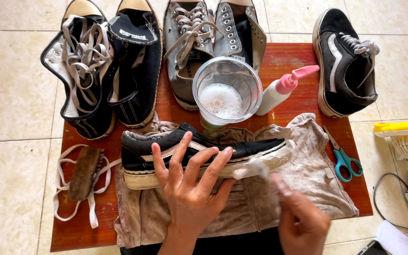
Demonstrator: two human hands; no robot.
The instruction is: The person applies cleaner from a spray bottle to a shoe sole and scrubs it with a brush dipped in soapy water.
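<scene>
Left hand (187,189) lies flat, fingers (180,148) spread, on the shoe (204,153) near the bench (76,233) front edge. Right hand (303,222) fingers grip a brush (256,168) touching its sole.

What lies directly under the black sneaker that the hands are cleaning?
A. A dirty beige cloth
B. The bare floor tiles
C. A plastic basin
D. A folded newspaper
A: the black sneaker, steadied by the left hand, rests on a dirty beige cloth spread over the red wooden table.
</scene>
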